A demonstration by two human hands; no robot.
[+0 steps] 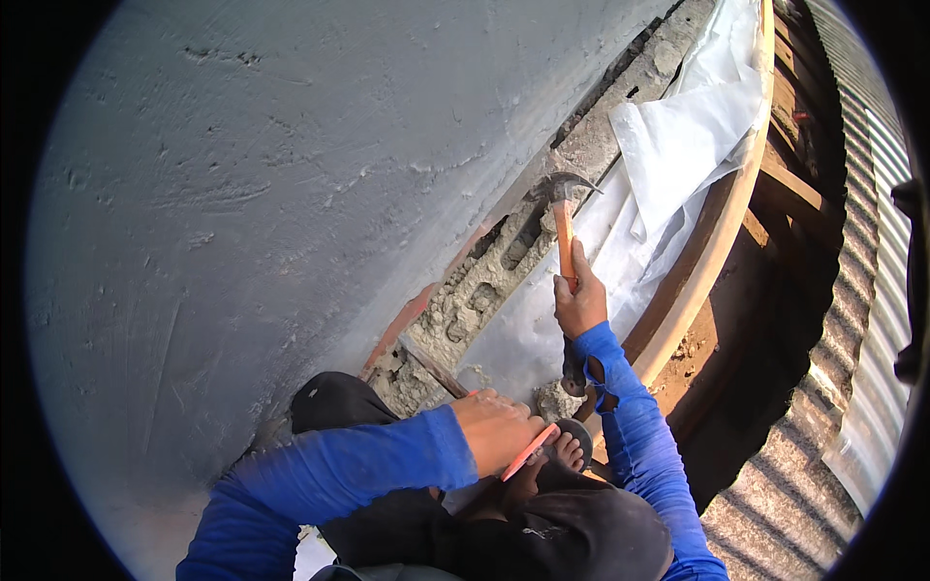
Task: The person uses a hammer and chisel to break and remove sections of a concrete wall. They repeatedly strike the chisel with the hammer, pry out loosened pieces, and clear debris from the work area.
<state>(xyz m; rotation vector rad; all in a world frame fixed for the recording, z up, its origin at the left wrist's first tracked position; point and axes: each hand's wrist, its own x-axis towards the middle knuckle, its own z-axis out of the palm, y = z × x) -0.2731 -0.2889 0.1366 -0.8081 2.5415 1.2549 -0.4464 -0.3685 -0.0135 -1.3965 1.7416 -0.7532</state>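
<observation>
My left hand [496, 428] is closed round a chisel [434, 368]. Its dark metal shaft slants up-left to the broken edge of a hollow-block course [477, 302], and a red-orange part sticks out below my fist. In my right hand [581, 302] is a claw hammer [564, 225], gripped partway along its orange-brown handle, with the black end below. The hammer's head is raised beside the grey wall, apart from the chisel. Open cavities and crumbled mortar show in the blocks. The chisel's tip sits at the blocks; its exact contact is hard to make out.
A smooth grey plastered wall [232, 194] fills the left. White plastic sheeting [683, 145] lies along the blocks, bordered by a curved wooden board [712, 261]. Beyond it are a dark gap with timber [790, 184] and corrugated metal roofing [823, 426]. My sandalled foot [572, 451] is close below the hands.
</observation>
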